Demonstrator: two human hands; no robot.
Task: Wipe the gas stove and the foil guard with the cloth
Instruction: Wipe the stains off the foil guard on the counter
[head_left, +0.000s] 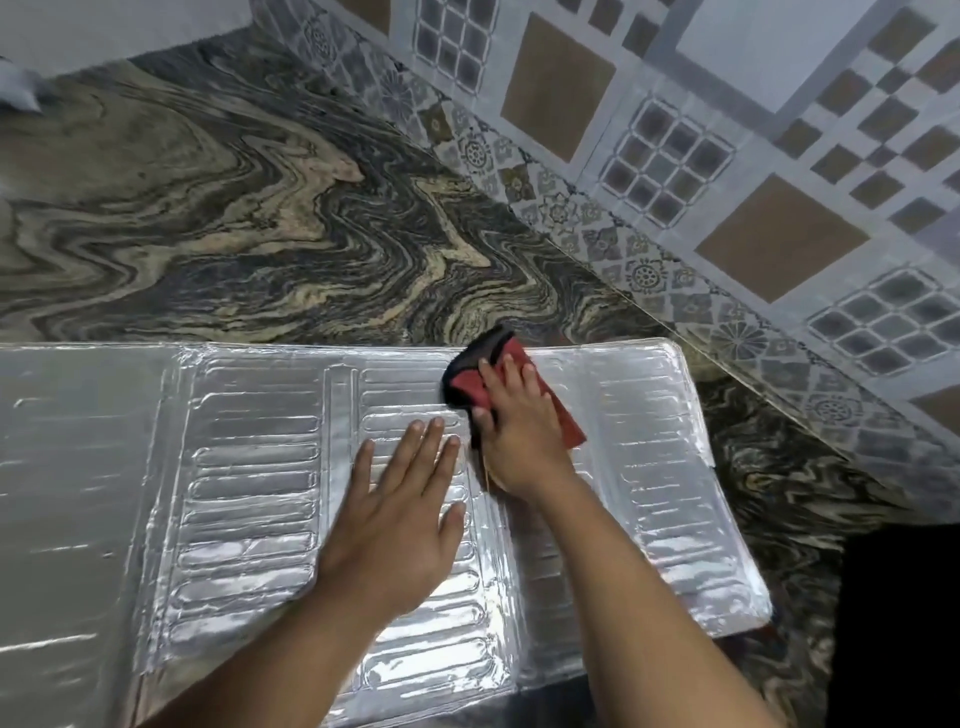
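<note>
Foil guard (249, 467) lies flat on the bench (208, 208), long axis left-right, mostly unwiped panels left of my right grip (511, 436). Embossed, shiny, creased. Right grip presses the red-black cloth (470, 382) at its far edge; left grip (400, 512) splayed flat, empty, bracing just beside. Stove not visible.

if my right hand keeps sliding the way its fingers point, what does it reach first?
The right hand, pressing the red cloth, points at the far edge of the foil guard. Beyond that comes bare marble countertop, probably nothing else before the tiled wall.
</note>
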